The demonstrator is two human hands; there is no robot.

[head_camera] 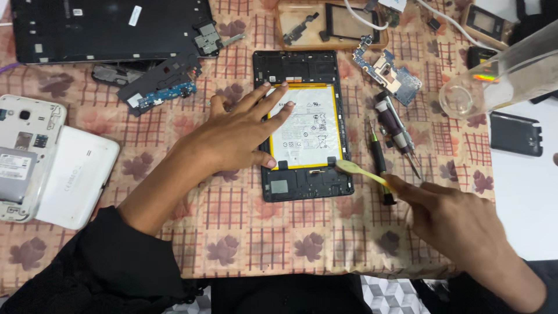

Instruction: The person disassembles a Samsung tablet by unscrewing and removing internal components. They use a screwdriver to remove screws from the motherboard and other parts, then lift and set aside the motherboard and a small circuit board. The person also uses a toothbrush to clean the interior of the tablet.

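An opened tablet lies on the checked tablecloth, its black frame holding a large white battery with a yellow border. My left hand rests flat on the tablet's left side, fingers spread over the battery's edge. My right hand grips a thin yellow pry tool. The tool's tip touches the battery's lower right corner.
Two screwdrivers lie right of the tablet. A loose circuit board and a tray of parts sit behind it. Left: a dismantled phone, a white cover, a black panel. Right: a clear tube, a black phone.
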